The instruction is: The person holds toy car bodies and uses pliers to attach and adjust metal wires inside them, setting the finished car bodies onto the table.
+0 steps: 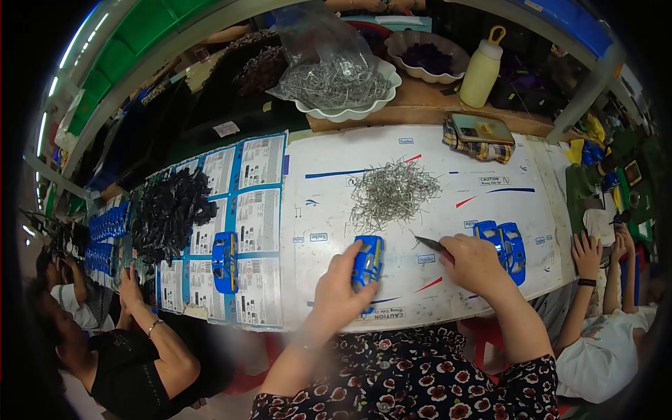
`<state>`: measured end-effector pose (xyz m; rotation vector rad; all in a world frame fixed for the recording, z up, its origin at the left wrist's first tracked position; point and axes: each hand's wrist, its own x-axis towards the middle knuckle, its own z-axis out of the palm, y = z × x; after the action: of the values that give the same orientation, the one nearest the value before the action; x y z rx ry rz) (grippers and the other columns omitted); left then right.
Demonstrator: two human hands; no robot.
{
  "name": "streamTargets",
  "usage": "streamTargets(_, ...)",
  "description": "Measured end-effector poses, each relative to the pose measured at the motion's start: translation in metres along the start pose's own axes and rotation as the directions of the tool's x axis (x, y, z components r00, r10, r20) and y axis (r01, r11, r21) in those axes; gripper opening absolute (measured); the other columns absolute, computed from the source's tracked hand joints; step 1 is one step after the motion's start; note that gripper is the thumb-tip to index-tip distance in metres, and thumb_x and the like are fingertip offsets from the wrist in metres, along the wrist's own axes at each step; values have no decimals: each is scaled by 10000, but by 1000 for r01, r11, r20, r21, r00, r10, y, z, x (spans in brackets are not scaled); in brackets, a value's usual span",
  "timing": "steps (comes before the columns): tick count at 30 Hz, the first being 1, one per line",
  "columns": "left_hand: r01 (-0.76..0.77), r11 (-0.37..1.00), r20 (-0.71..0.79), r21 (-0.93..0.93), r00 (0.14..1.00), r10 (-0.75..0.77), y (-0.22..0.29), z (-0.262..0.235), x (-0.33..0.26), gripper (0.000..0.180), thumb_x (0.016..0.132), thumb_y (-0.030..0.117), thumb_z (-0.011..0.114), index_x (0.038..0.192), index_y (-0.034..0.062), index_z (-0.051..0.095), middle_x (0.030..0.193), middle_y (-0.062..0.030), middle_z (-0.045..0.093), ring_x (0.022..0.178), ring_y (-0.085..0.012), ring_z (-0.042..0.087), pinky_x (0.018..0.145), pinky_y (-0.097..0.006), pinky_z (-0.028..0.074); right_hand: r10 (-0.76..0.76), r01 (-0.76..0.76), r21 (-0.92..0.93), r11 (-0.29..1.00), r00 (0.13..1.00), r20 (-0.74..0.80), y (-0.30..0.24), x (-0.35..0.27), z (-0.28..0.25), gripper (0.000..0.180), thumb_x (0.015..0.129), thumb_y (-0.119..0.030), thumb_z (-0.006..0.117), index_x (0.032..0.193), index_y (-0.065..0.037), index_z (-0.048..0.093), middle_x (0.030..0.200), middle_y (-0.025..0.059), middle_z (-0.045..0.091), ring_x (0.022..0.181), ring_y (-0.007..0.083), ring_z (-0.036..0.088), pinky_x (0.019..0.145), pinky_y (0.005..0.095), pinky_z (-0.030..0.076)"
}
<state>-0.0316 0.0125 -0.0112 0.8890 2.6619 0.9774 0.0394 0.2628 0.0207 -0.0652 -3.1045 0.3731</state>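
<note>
My left hand (336,290) is closed around a blue toy car body (367,260) with yellow trim, low in the middle of the white table sheet. To its right, my right hand (474,262) grips dark tweezers (433,245), whose tips point left toward the car. Whether a pin sits in the tips is too small to tell. Just beyond both hands lies a loose heap of thin silvery metal pins (395,194). Two more blue toy car bodies (514,253) stand beside my right hand, partly hidden by it.
On the left are another blue car body (224,263), a heap of black parts (168,217) and rows of blue pieces (101,257). A scalloped bowl of bagged pins (383,91), a bottle (481,73) and a phone (483,129) stand behind. Co-workers sit on both sides.
</note>
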Motion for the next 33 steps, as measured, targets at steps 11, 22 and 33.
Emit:
streamTargets(11, 34, 204, 41, -978, 999, 28, 0, 20, -16, 825, 711, 83, 653, 1424, 42, 239, 1287, -102, 430, 1099, -170, 481, 905, -314, 437, -4, -93, 486, 869, 981, 194, -36, -16, 1, 247, 797, -207, 641, 954, -20, 611, 808, 192, 617, 768, 376, 595, 681, 407, 474)
streamTargets(22, 48, 86, 51, -995, 998, 36, -1, 9, -21, 829, 707, 58, 621, 1433, 35, 221, 1300, -120, 428, 1176, -173, 423, 1004, -283, 331, -54, -197, 675, 711, 942, 332, -51, -17, 10, 236, 776, -86, 641, 985, 22, 615, 773, 112, 611, 712, 161, 550, 680, 294, 453)
streamTargets(33, 92, -215, 92, -972, 996, 10, -10, 6, -17, 766, 748, 130, 603, 1427, 91, 252, 988, -66, 493, 784, -131, 532, 689, -251, 498, -45, -271, 612, 743, 892, 450, -64, -19, -11, 323, 881, -135, 576, 1165, 19, 581, 1054, 133, 644, 957, 199, 593, 854, 309, 446)
